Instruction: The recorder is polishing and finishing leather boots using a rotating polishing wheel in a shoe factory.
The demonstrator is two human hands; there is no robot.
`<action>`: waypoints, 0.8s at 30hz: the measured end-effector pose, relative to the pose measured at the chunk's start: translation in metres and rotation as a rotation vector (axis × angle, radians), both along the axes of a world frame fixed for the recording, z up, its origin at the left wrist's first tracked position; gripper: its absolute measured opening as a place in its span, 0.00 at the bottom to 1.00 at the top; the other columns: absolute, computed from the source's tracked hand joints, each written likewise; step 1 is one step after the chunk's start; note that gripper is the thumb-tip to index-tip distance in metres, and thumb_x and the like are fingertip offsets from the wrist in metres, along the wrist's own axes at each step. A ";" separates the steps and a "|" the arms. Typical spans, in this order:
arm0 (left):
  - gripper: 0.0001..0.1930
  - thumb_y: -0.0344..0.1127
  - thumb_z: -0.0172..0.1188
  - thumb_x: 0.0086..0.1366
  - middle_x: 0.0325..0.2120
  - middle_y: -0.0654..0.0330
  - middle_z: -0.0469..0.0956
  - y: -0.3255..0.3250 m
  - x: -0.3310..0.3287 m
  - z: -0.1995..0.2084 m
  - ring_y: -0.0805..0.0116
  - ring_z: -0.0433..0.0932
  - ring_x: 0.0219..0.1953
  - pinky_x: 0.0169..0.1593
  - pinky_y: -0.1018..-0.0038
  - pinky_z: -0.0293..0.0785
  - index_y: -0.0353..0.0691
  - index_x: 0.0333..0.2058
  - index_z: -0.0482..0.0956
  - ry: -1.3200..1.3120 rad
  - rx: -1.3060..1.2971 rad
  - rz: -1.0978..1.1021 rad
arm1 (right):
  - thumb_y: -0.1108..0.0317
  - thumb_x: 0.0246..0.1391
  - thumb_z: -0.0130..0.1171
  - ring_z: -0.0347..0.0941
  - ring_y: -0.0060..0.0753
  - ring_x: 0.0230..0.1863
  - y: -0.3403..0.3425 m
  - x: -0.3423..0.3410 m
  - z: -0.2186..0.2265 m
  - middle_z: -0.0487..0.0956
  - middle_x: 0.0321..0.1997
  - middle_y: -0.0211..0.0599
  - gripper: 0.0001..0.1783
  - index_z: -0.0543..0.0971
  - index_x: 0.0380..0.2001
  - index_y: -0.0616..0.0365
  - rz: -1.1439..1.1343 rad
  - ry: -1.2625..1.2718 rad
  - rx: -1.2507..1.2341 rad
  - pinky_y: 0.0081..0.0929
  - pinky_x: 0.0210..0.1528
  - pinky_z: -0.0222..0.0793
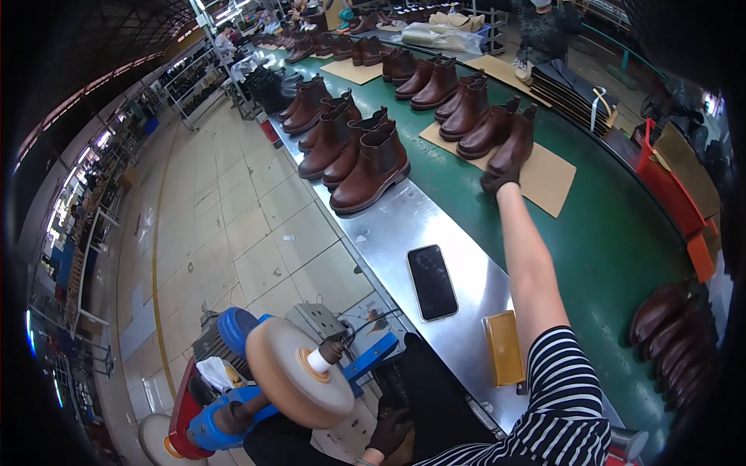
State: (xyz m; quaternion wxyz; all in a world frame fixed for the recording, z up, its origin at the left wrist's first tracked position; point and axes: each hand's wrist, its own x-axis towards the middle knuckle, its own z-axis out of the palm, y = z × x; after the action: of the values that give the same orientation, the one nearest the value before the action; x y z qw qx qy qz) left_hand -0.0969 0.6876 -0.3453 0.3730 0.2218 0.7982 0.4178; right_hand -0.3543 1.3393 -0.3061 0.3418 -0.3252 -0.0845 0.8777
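Observation:
My right hand (pixel 501 179), in a dark glove, reaches far forward over the green conveyor belt. Its fingers close round the toe of a brown ankle boot (pixel 516 147), the nearest of several boots on a sheet of cardboard (pixel 550 180). Low down by my lap is my left hand (pixel 391 429), also gloved in dark fabric; its fingers blend into the dark clothing, so whether they hold anything is unclear. Left of it stands a large pale buffing wheel (pixel 291 373) on a blue and red machine (pixel 214 423).
Several brown boots (pixel 373 167) line the metal ledge (pixel 388 225). Nearer lie a phone (pixel 433 282) and a yellow block (pixel 505 349). More dark boots (pixel 668 334) sit at the belt's right. An orange-red bin (pixel 668 186) borders the far side. A person (pixel 544 35) stands beyond the belt.

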 end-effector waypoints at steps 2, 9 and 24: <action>0.24 0.43 0.59 0.60 0.46 0.47 0.74 0.002 0.001 -0.002 0.53 0.72 0.51 0.55 0.66 0.66 0.37 0.51 0.71 -0.033 -0.006 0.013 | 0.26 0.29 0.60 0.53 0.43 0.62 0.021 0.011 0.001 0.61 0.65 0.24 0.52 0.59 0.61 0.29 -0.130 -0.245 0.060 0.51 0.61 0.47; 0.23 0.45 0.58 0.60 0.44 0.47 0.75 0.006 0.007 0.005 0.51 0.73 0.49 0.55 0.64 0.66 0.37 0.49 0.73 0.170 -0.033 -0.043 | 0.50 0.45 0.58 0.63 0.45 0.55 0.060 0.130 0.009 0.70 0.56 0.32 0.30 0.71 0.54 0.41 -0.186 -0.263 0.359 0.54 0.50 0.62; 0.22 0.46 0.45 0.69 0.46 0.53 0.75 0.010 -0.038 0.062 0.60 0.74 0.49 0.56 0.68 0.65 0.34 0.51 0.71 0.130 0.449 0.087 | 0.60 0.42 0.68 0.73 0.22 0.28 -0.316 0.256 0.140 0.78 0.28 0.32 0.16 0.81 0.31 0.59 0.679 -0.250 1.342 0.22 0.31 0.71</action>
State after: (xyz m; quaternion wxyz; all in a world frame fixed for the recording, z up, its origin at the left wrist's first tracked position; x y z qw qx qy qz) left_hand -0.1349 0.6981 -0.2829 0.2438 0.2909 0.7163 0.5856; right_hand -0.0985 1.0235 -0.1661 0.1653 -0.1007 -0.7334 0.6516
